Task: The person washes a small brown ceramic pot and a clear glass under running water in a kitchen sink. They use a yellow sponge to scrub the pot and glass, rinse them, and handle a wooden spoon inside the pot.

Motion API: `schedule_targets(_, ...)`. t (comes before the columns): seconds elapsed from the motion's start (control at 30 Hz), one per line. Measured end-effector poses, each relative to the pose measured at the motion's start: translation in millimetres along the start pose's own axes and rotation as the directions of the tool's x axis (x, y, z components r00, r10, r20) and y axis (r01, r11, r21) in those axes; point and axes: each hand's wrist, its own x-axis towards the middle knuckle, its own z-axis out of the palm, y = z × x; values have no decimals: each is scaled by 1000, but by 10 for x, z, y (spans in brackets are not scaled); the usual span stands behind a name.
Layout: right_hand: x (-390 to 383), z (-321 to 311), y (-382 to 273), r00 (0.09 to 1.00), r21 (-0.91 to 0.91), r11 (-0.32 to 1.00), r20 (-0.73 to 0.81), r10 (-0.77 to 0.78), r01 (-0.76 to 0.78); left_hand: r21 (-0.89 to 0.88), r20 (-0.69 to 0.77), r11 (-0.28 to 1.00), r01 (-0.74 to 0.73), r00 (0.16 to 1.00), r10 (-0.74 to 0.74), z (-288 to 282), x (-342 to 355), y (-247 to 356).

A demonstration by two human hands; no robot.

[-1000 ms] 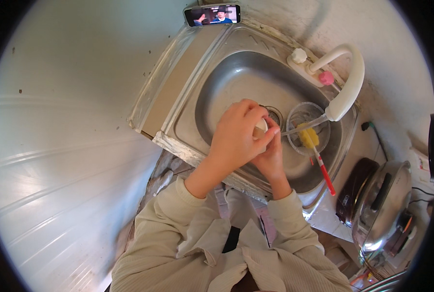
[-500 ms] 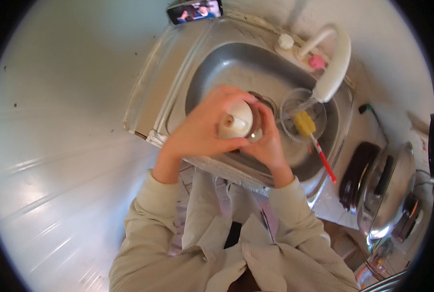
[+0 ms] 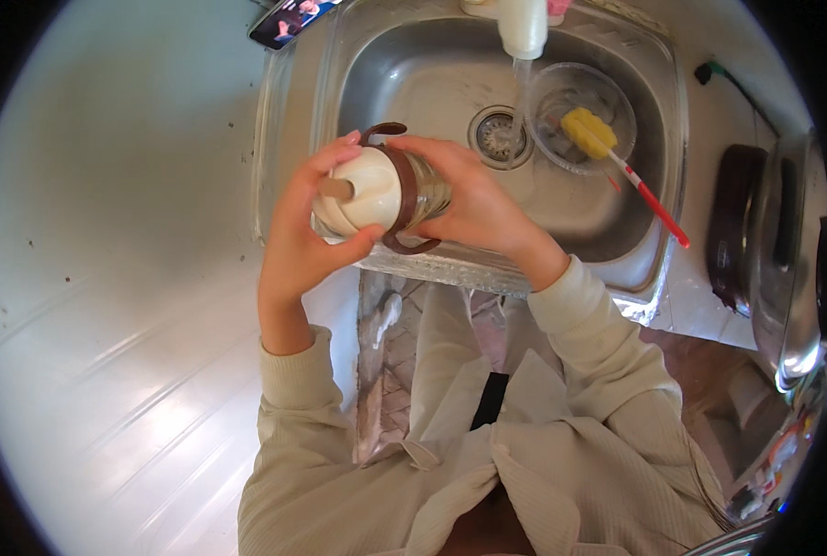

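Note:
Between my hands is a sippy cup (image 3: 425, 190), tilted on its side over the near left rim of the sink. It has a clear body, a brown collar with two curved brown handles, and a white lid (image 3: 376, 185) with a tan spout (image 3: 337, 189). My left hand (image 3: 295, 243) is closed round the lid, thumb on the near side and fingers on the far side. Wrapped round the clear body is my right hand (image 3: 487, 206), its palm covering the cup's base.
Water runs from the white faucet (image 3: 523, 32) into the steel sink (image 3: 404, 69), near the drain (image 3: 499, 136). A clear bowl (image 3: 628, 116) and a yellow sponge brush (image 3: 587, 132) with red handle lie right. A phone (image 3: 288, 20) stands far left; a metal lid (image 3: 789, 259) sits right.
My hands have moved left with the cup, from over the sink to its near left rim. The cup now tips leftward, showing its handles and clear body. The view has also shifted.

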Motion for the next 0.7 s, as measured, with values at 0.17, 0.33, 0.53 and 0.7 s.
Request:
schedule_targets(0.17,5,-58,-42,999,16,1000,-38,-9,9,122,61,988,-94,994,88,-14,137,155)
schedule_targets(0.33,-48,-128,-39,999,-61,998,-40,-32,30,300,121,945,-131,988,98,-10,248,309)
schedule_targets(0.53,-93,-85,-123,999,-155,988,-39,0,-6,389,-15,921,-8,1000,15,156,172,457)
schedule_targets(0.7,-71,-111,-195,998,24,997,-8,67,-66,277,-22,961,-3,1000,9,96,144,442)
